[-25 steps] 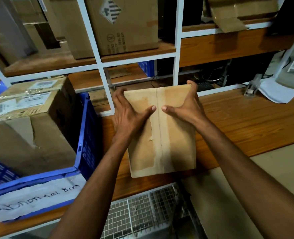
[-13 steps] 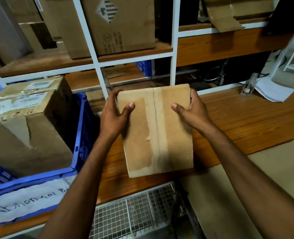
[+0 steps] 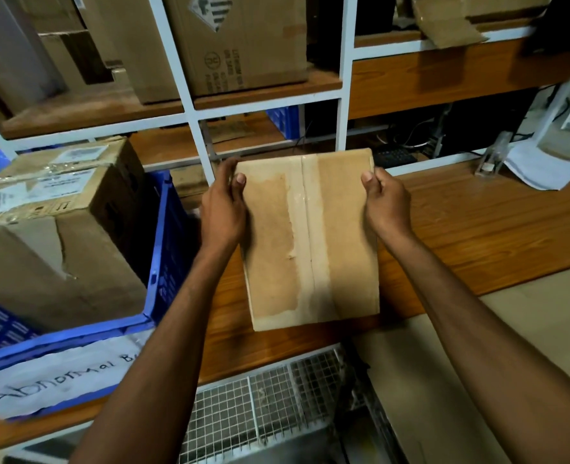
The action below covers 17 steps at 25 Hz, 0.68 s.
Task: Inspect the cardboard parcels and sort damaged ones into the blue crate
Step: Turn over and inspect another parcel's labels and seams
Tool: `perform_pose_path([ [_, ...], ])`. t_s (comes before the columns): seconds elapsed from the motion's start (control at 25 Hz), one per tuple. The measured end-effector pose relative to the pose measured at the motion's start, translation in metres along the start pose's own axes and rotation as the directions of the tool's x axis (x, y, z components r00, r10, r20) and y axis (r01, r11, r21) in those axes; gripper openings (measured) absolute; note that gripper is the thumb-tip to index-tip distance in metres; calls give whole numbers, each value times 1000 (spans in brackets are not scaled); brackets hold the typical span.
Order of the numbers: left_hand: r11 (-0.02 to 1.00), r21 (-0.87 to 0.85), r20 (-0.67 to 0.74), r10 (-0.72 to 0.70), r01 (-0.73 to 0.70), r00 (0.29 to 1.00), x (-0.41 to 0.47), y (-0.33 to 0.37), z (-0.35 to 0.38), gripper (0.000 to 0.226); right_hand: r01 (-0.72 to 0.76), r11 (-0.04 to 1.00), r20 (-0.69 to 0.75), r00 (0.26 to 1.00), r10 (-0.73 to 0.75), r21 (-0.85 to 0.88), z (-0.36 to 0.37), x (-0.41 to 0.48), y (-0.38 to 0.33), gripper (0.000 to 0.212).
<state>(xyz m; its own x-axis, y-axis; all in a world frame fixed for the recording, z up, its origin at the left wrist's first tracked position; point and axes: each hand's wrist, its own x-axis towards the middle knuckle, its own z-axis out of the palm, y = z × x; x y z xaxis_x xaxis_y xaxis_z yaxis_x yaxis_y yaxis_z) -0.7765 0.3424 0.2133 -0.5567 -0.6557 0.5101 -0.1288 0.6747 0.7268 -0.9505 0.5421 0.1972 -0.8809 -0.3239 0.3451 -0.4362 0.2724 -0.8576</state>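
A flat cardboard parcel [image 3: 310,239] is seen in the middle of the view, held over the wooden tabletop [image 3: 477,229] with its long side running away from the person. A strip of clear tape is laid along its centre seam, and the brown surface to the left of that tape is scuffed and torn along a ragged line. Whether its near edge rests on the wood cannot be told.

The parcel is gripped at its far end from both sides. The left hand [image 3: 223,209] is wrapped round the left edge, thumb laid on the top face. The right hand [image 3: 385,202] is closed on the right edge near the far corner, thumb likewise on top.

Just beside the parcel, to the left, the blue crate [image 3: 163,249] is set on the same tabletop. It is filled by a large cardboard box [image 3: 59,256] whose near side is ripped and whose top carries printed labels. A white paper sign [image 3: 52,376] with the handwritten word "Abnormal" is fixed across the crate's front.

Behind the parcel a white shelf frame [image 3: 344,95] with wooden boards is seen, and a printed carton [image 3: 240,45] is stood on its upper board. White paper sheets [image 3: 538,169] are laid at the table's far right. Below the table's near edge a wire mesh basket [image 3: 270,396] is visible.
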Motion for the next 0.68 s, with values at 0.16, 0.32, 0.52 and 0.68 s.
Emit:
perform_pose_path([
  [0.16, 999, -45, 56, -12, 14, 998, -9, 1, 4, 52, -48, 999, 52, 997, 49, -21, 7, -6, 2, 29],
  [0.32, 997, -4, 97, -70, 71, 993, -10, -3, 9, 79, -75, 997, 79, 994, 75, 1, 12, -8, 3, 31],
  [0.52, 996, 68, 81, -63, 58, 995, -11, -6, 19, 106, -77, 995, 59, 995, 80, -58, 19, -17, 1, 54],
  [0.68, 994, 90, 90, -70, 62, 994, -9, -8, 25, 127, -103, 985, 34, 993, 109, -141, 22, -16, -3, 76],
])
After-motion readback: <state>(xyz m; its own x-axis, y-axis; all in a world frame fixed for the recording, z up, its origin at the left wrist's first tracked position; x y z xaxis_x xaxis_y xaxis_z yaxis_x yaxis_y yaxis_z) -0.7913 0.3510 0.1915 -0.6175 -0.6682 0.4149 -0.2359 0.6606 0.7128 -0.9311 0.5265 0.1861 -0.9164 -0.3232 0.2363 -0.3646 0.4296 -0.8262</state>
